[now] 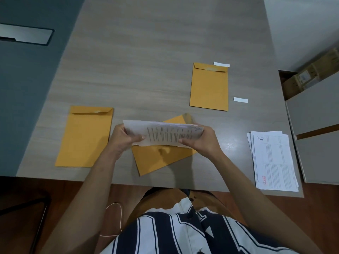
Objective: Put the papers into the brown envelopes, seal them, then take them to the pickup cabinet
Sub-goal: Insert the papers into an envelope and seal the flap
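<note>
- The left hand (pixel 122 139) and right hand (pixel 199 139) each pinch one end of a folded bundle of papers (pixel 163 133), fingers clamped on it, held just above the open envelope (pixel 159 158) lying tilted on the desk (pixel 146 61).
- The papers look light and floppy and sag in the middle, so gripping both ends suits them.
- The envelope is thin, likely slippery on the desk; steady it at the mouth.
- Two closed envelopes (pixel 86 136) (pixel 209 87) lie apart; spare sheets (pixel 273 162) wait at the right.
</note>
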Motion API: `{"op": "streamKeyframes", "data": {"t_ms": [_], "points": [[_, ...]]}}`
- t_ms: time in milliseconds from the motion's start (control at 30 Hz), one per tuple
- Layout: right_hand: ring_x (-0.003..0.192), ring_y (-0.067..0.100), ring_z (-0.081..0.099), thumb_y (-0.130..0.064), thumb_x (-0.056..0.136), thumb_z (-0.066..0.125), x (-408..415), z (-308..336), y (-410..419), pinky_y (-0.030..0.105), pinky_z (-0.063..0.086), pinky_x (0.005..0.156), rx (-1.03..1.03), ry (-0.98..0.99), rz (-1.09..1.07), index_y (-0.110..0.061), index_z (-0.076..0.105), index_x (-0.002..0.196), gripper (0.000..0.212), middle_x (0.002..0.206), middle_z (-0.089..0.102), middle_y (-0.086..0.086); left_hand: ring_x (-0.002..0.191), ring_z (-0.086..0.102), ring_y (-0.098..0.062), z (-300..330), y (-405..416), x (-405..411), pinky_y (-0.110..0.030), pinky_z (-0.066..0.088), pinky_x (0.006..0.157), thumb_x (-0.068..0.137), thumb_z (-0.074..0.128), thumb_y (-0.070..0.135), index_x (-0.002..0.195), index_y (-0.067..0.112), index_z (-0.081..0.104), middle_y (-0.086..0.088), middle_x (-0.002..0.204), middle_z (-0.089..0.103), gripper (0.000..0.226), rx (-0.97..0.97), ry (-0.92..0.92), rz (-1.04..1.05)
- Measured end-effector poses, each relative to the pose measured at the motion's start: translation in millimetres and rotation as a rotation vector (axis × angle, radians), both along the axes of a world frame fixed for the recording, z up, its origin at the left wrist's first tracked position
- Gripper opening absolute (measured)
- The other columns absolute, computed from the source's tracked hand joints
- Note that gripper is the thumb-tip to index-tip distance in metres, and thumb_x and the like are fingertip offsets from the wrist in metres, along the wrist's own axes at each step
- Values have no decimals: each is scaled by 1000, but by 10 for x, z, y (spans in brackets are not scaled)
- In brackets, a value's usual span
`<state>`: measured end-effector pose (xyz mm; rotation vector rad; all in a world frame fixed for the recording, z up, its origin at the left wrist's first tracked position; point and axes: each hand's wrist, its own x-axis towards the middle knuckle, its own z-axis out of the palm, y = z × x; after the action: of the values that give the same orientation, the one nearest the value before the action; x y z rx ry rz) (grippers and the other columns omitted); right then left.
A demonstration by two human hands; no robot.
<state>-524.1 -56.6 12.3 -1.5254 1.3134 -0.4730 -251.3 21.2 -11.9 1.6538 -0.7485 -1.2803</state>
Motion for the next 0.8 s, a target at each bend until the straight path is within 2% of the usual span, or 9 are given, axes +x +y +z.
{"op": "streamKeyframes", "data": {"t_ms": [100, 200, 333, 467, 567, 700, 800], "points": [[89, 8, 72, -22, 62, 93, 40, -12, 26, 26, 60, 71, -13, -1, -37, -14, 76, 100, 43, 94, 76, -2, 88, 73, -18, 17, -23, -47, -33, 59, 75, 68, 81, -10, 90, 14, 71, 2, 92, 75, 34, -4, -13, 58], [89, 15, 74, -9, 63, 91, 66, -42, 88, 28, 61, 71, 97, -123, -121, -4, 73, 98, 39, 95, 76, 6, 81, 73, -12, 29, -31, -128, -28, 60, 71, 67, 82, -11, 85, 14, 72, 7, 84, 75, 32, -2, -32, 70], [91, 20, 73, 1, 65, 87, 118, -125, 207, 28, 61, 72, 151, -199, -192, 2, 72, 98, 37, 95, 74, 11, 81, 71, -12, -13, 5, -251, -27, 59, 69, 65, 83, -10, 84, 13, 72, -1, 88, 73, 32, 8, -58, 83], [92, 19, 73, -1, 67, 87, 192, -101, 187, 30, 61, 73, 132, -200, -223, 4, 72, 98, 35, 96, 74, 13, 82, 70, -18, 23, -27, -285, -29, 60, 71, 64, 84, -10, 88, 4, 72, -9, 88, 73, 31, -9, -71, 107], [89, 16, 73, -2, 66, 88, 208, -64, 151, 29, 61, 72, 87, -202, -236, 3, 72, 97, 35, 94, 74, 12, 79, 70, -16, 82, -59, -238, -29, 59, 71, 64, 84, -11, 87, 2, 71, -10, 86, 71, 30, -51, -105, 92], [90, 21, 72, -7, 62, 91, 171, -188, 169, 40, 61, 77, 66, -99, -221, 1, 73, 94, 38, 93, 74, 14, 68, 66, 2, 45, -17, -217, -30, 59, 71, 64, 83, -13, 87, -3, 70, -11, 85, 69, 27, -19, -210, -19], [92, 22, 71, -5, 59, 92, 180, -271, 237, 44, 60, 82, 111, -41, -273, 1, 72, 94, 41, 95, 73, 14, 65, 63, 10, -42, 55, -284, -28, 56, 69, 63, 82, -15, 96, -2, 67, -4, 86, 66, 39, 55, -207, 12]]}}
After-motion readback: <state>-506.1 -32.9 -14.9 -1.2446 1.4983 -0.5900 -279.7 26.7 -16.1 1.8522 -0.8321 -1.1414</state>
